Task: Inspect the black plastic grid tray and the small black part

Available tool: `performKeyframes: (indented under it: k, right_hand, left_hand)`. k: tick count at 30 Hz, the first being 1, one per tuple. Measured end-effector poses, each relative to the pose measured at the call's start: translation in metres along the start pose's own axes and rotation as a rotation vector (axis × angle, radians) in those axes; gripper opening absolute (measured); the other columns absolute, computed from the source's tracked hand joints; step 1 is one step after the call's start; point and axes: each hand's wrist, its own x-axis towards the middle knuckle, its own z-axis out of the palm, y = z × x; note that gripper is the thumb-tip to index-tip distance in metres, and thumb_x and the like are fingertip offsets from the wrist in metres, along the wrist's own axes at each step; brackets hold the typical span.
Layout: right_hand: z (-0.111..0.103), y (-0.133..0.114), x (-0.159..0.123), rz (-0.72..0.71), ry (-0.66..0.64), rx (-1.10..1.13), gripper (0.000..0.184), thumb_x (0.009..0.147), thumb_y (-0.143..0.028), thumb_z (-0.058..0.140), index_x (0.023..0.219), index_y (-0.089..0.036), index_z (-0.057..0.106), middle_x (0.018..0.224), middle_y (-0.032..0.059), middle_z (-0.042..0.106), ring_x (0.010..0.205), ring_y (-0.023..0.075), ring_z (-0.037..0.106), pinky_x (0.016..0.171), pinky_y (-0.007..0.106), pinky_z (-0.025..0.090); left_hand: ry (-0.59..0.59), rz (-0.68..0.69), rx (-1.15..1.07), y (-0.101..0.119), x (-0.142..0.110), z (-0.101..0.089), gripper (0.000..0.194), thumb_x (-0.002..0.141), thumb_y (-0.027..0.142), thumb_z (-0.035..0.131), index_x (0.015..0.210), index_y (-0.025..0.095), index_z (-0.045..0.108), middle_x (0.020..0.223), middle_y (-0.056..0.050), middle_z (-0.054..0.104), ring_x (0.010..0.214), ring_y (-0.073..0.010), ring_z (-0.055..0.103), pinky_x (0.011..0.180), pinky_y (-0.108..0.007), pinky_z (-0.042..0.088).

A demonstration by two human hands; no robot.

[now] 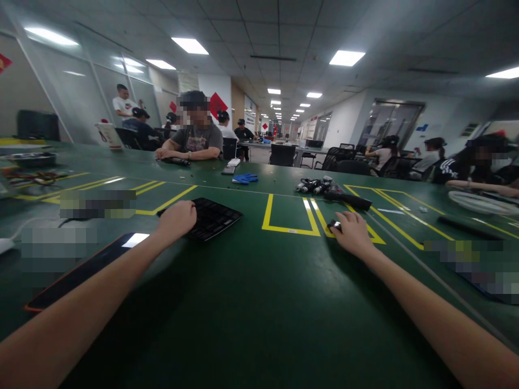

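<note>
An open-plan office that doubles as a workroom, by the look of it: bright light panels dot a tiled ceiling that runs far back, a tall glass partition lines the left side, and black office chairs stand near a further table. Several people sit about the room. The workroom side shows in the long green table, marked out with yellow tape and bearing tangled wires near the left edge

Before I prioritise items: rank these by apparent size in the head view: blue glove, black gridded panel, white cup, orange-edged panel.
1. Orange-edged panel, partly hidden by the left forearm
2. Black gridded panel
3. White cup
4. Blue glove
</note>
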Motion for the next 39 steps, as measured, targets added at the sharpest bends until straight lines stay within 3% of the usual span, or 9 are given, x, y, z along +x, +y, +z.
performKeyframes:
  k: [3,10,13,17,20,28,32,36,39]
  right_hand:
    - [-0.014,-0.044,-0.013,-0.154,0.041,0.156,0.047,0.084,-0.033,0.042,0.126,-0.012,0.045,0.129,0.0188,0.046,0.124,0.0334,0.035,0.1,0.054,0.032]
    - [-0.031,-0.122,-0.057,-0.67,-0.293,0.379,0.048,0.09,-0.045,0.03,0.132,-0.024,0.039,0.135,0.0087,0.044,0.126,0.025,0.038,0.104,0.05,0.031]
    - [-0.03,-0.102,-0.044,-0.613,-0.204,0.347,0.046,0.09,-0.042,0.031,0.13,-0.02,0.042,0.131,0.0093,0.048,0.122,0.0228,0.042,0.103,0.044,0.035]
    - [-0.015,-0.039,-0.014,-0.28,0.022,0.121,0.043,0.089,-0.033,0.034,0.125,-0.012,0.046,0.129,0.0148,0.049,0.122,0.0292,0.039,0.104,0.051,0.029]
    - [0.003,0.005,-0.003,-0.074,-0.031,-0.037,0.042,0.086,-0.033,0.039,0.122,-0.013,0.049,0.126,0.0156,0.051,0.12,0.0345,0.04,0.099,0.055,0.03]
    - [0.014,0.025,-0.003,-0.027,-0.124,-0.095,0.042,0.087,-0.035,0.035,0.12,-0.012,0.05,0.116,0.016,0.057,0.108,0.0319,0.049,0.089,0.045,0.039]
    - [0.012,0.023,-0.004,-0.035,-0.126,-0.093,0.041,0.087,-0.035,0.035,0.119,-0.012,0.05,0.116,0.0161,0.058,0.108,0.0315,0.05,0.088,0.044,0.04]
    - [0.012,0.024,-0.004,-0.033,-0.132,-0.093,0.041,0.087,-0.034,0.036,0.118,-0.012,0.051,0.116,0.0171,0.058,0.108,0.0312,0.05,0.087,0.044,0.04]
    - [0.013,0.025,-0.003,-0.036,-0.132,-0.089,0.04,0.087,-0.033,0.036,0.118,-0.012,0.051,0.116,0.0167,0.058,0.107,0.031,0.05,0.087,0.044,0.04]
  left_hand:
    - [0.069,0.184,-0.167,0.031,-0.018,0.007,0.048,0.076,0.011,0.03,0.118,0.004,0.053,0.104,-0.015,0.064,0.098,-0.0242,0.059,0.089,-0.034,0.044]
    - [-0.25,0.671,-0.274,0.083,-0.061,0.042,0.05,0.08,0.007,0.03,0.123,0.016,0.054,0.13,-0.007,0.054,0.121,-0.0179,0.047,0.104,-0.036,0.034]
    - [-0.201,0.691,-0.29,0.084,-0.069,0.039,0.04,0.087,0.018,0.034,0.122,0.015,0.054,0.13,-0.01,0.054,0.123,-0.0204,0.044,0.104,-0.041,0.034]
    - [-0.253,0.892,-0.339,0.094,-0.095,0.022,0.036,0.09,0.023,0.039,0.122,0.019,0.054,0.132,-0.008,0.052,0.126,-0.0204,0.042,0.105,-0.041,0.033]
    - [-0.357,0.968,-0.354,0.105,-0.112,0.014,0.033,0.091,0.025,0.039,0.119,0.02,0.056,0.13,-0.008,0.054,0.12,-0.0203,0.048,0.102,-0.039,0.035]
    - [-0.118,0.717,-0.077,0.095,-0.091,0.011,0.029,0.089,0.025,0.038,0.104,0.012,0.059,0.105,-0.015,0.06,0.095,-0.0268,0.056,0.082,-0.042,0.044]
    - [-0.149,0.543,0.035,0.077,-0.076,0.016,0.026,0.089,0.027,0.036,0.092,0.012,0.058,0.093,-0.014,0.058,0.082,-0.0239,0.057,0.071,-0.035,0.046]
    - [-0.237,0.529,-0.136,0.067,-0.067,0.019,0.017,0.086,0.026,0.042,0.084,0.016,0.055,0.086,-0.009,0.059,0.08,-0.021,0.058,0.072,-0.033,0.045]
    - [-0.252,0.247,-0.529,0.057,-0.05,0.013,0.013,0.083,0.027,0.043,0.086,0.017,0.051,0.08,-0.006,0.06,0.067,-0.017,0.058,0.061,-0.029,0.047]
